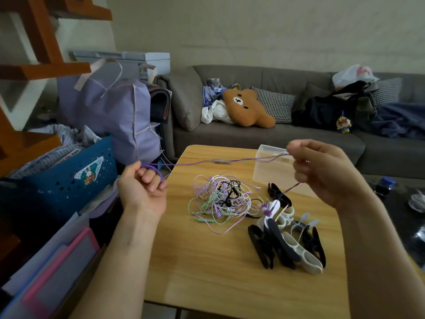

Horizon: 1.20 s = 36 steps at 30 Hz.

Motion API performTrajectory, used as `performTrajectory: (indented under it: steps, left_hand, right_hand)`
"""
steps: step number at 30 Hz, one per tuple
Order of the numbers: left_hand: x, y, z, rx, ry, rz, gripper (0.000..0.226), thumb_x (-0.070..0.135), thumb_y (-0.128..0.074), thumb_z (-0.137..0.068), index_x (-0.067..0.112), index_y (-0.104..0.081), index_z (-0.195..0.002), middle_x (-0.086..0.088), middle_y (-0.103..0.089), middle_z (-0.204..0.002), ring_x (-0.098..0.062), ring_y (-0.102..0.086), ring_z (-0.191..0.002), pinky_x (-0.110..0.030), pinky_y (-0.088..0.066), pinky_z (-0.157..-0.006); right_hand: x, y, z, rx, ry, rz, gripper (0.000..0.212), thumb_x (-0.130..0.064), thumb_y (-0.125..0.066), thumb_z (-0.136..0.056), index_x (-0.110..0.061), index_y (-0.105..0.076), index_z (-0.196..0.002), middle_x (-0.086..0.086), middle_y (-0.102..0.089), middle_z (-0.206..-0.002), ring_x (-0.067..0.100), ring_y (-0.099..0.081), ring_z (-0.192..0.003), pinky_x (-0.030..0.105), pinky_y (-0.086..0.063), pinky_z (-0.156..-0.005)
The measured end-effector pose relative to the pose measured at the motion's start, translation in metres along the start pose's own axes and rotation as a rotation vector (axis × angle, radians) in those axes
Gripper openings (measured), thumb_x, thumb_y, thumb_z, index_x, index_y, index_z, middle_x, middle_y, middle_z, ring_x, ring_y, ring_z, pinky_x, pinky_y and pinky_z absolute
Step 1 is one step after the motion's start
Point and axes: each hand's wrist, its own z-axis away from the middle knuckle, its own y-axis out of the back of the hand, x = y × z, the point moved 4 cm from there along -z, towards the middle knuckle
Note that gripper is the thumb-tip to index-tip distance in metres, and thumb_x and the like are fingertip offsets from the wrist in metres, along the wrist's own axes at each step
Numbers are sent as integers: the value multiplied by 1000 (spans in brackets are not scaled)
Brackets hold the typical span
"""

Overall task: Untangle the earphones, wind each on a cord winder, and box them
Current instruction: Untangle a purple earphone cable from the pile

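Both forearms reach in from the near edge of the wooden table (207, 261), and between them a purple earphone cord (193, 163) is stretched almost level above the far edge. At the table's left edge the left hand (143, 187) has its fingers curled round a loop of that cord. Near the far right corner the right hand (322, 171) pinches the other end between thumb and fingertips, and a short length hangs from it towards the pile of cord winders (287, 236) along the right edge. An inline remote (219, 161) shows as a blurred lump midway along the span.

Mid-table lies the tangle of earphones (220, 201): purple, green, white and black leads knotted loosely together. Behind it, at the far right corner, stands a clear plastic box (269, 166).

Such a cord is probably very light, limp and thin, and will likely slip through a loose grip yet snag on its own loops. Hard tugs could strain the joints at the buds and the remote, so it seems best held on the plain cord beside them and kept lightly taut.
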Motion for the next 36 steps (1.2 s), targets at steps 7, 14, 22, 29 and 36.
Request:
performTrajectory:
  steps: [7,14,22,29,36]
  left_hand:
    - [-1,-2,-2,-27,-12,-167,38,26,-43,-98,26,-34,-62,10,-30,-46,-7,-22,-35,-24,-21,-49]
    - [-22,-31,22,-157,-281,-842,51,16,-59,-87,19,-38,-40,5,-28,-40,-15,-23,-40,-34,-18,-52]
    - [-55,-53,65,-397,-372,-948,41,6,-54,-98,2,-47,-58,-2,-34,-50,-4,-32,-36,-14,-28,-34]
    - [-51,-54,67,-475,-341,-926,43,3,-54,-96,4,-42,-55,-4,-29,-49,-7,-28,-39,-16,-27,-38]
    - [-64,-56,70,-490,229,-392,36,28,-56,-83,19,-41,-52,-2,-36,-48,-13,-30,-39,-28,-20,-51]
  right_hand:
    - [16,47,-9,390,36,198,7,-12,-75,-88,-17,-71,-91,-6,-56,-67,11,-48,-61,28,-41,-61]
    - [16,33,-8,469,91,563,9,-24,-75,-86,-26,-71,-94,-4,-71,-100,13,-63,-95,43,-55,-93]
    - [6,-72,15,-421,191,389,29,-29,-77,-81,-13,-71,-104,5,-77,-93,20,-75,-86,35,-60,-84]
    - [8,-72,18,-493,102,460,19,-30,-77,-83,-12,-74,-86,-5,-66,-67,7,-48,-46,20,-37,-46]
    - [17,-65,8,-341,98,466,34,-50,-67,-83,-18,-63,-72,-12,-47,-53,8,-42,-48,27,-38,-51]
